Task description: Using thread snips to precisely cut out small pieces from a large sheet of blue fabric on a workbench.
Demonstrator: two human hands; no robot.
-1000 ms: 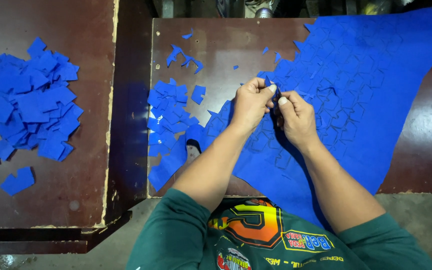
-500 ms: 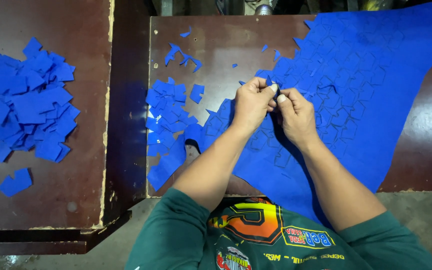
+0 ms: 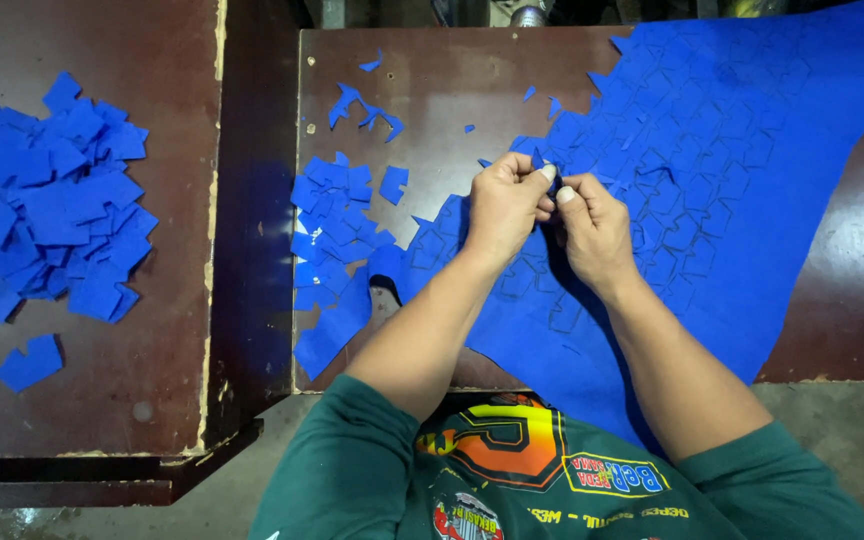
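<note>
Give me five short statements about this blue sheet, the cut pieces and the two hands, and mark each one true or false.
1. Both hands meet over the big blue sheet, pinching a small blue piece. True: the left hand and right hand hold it between their fingertips.
2. The heap of cut pieces lies on the right-hand table. False: it lies on the left table.
3. The sheet is scored with many cut outlines. True.
4. One lone blue piece lies below the heap, apart from it. True.
5. A pair of scissors rests beside the hands. False: no tool shows; the hands are bare.
</note>
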